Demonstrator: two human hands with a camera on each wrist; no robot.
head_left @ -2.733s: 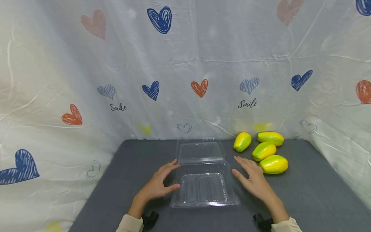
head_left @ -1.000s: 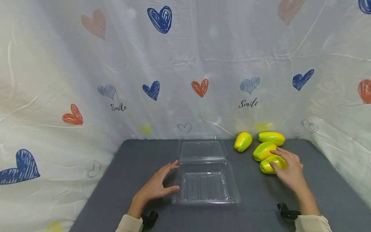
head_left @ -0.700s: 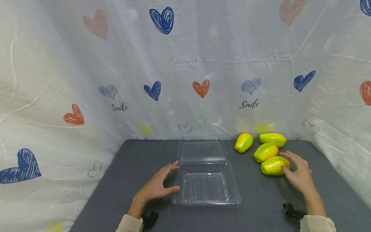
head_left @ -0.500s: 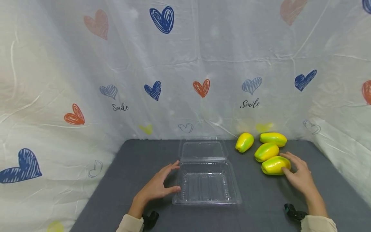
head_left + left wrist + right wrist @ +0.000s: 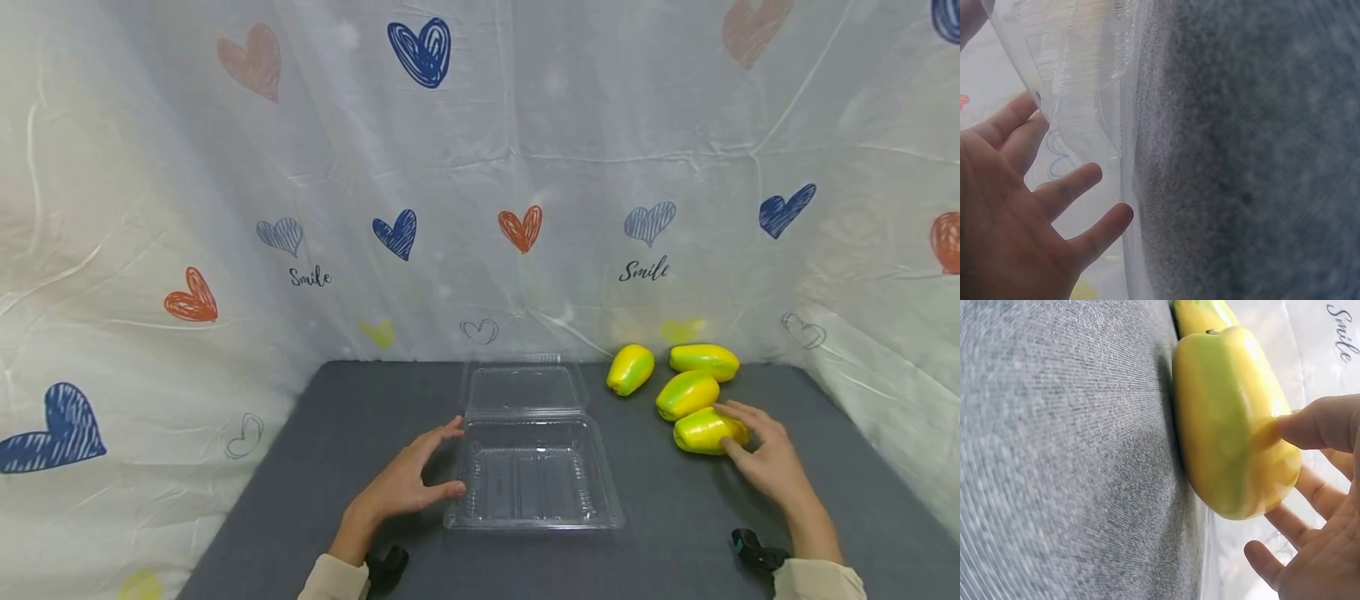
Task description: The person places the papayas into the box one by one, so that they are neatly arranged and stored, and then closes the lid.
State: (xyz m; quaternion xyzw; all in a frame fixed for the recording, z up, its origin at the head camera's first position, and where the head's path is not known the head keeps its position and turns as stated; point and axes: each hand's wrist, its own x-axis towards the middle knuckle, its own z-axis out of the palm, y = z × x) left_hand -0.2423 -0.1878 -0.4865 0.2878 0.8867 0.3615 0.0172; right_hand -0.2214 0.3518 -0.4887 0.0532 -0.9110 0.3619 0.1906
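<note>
In the head view a clear plastic clamshell container lies on the table with its lid folded back. My left hand is spread at its left side, index fingertip and thumb tip right at the rim; the left wrist view shows the fingers straight and apart beside the clear wall. Over the right end of the nearest yellow-green papaya is my right hand. In the right wrist view its thumb lies against the papaya's glossy skin, while the other fingers spread loosely behind the fruit.
Behind the nearest papaya lie another papaya, one farther back and one to the left. A dark grey cloth covers the table. A white curtain with printed hearts hangs behind it.
My right hand left the container's right side, reached the nearest papaya, drew back slightly, and has now moved left over its end again. The left hand stays by the container.
</note>
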